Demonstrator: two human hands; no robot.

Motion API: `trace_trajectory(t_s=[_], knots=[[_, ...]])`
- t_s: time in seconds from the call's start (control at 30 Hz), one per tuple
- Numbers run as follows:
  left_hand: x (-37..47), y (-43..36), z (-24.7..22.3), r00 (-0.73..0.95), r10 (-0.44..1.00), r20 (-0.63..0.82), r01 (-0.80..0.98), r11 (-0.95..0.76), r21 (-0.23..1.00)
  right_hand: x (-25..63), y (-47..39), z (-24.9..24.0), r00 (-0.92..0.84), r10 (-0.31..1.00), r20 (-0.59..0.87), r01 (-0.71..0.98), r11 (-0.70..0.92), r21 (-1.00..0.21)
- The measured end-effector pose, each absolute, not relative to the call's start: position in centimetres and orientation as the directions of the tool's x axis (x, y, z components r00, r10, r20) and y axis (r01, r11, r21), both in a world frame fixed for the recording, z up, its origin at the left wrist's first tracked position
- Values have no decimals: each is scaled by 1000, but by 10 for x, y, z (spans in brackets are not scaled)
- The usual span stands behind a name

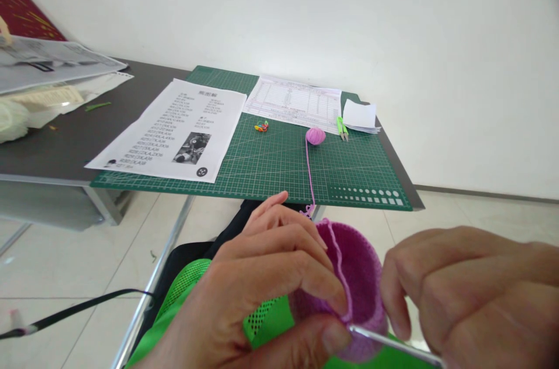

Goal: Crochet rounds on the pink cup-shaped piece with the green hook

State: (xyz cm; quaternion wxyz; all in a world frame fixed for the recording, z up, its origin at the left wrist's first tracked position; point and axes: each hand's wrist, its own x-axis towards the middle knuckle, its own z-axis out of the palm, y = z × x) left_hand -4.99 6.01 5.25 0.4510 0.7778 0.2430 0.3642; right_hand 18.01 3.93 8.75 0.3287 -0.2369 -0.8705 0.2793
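Note:
A round, hollow piece of pink crochet point(362, 264) sits above my lap, its opening facing me. My left hand point(271, 276) pinches its near edge between thumb and index finger, with a strand of pink yarn point(338, 252) running across the opening to that pinch. In my right hand point(476, 287) is a silvery crochet hook point(393, 341), its tip at the edge beside my left thumb. The right fingers curl round the hook's shaft, and its far end is hidden. From a small pink yarn ball point(315, 136) on the mat, a strand hangs over the table edge toward the work.
A green cutting mat point(279, 165) covers part of the dark table point(144, 89). On it lie a printed pattern sheet point(174, 130), a form point(297, 102), colourful stitch markers point(261, 126), green thread snips point(342, 128) and white paper slips point(360, 114). White yarn point(13, 120) lies at left.

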Motion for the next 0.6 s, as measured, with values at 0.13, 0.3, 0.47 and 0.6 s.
trace_trajectory(t_s=[0.13, 0.3, 0.47, 0.6], knots=[[-48, 58, 51, 609, 713, 349, 29, -459, 888, 179, 38, 86, -657, 595, 462, 241, 747, -620], [-47, 58, 49, 599, 712, 366, 9, -464, 886, 176, 37, 86, -650, 595, 473, 245, 753, -611], [-49, 58, 50, 596, 714, 366, 31, -476, 879, 169, 36, 88, -633, 684, 362, 349, 670, -656], [-48, 56, 51, 554, 738, 386, 80, -509, 857, 165, 34, 88, -606, 732, 312, 431, 631, -645]])
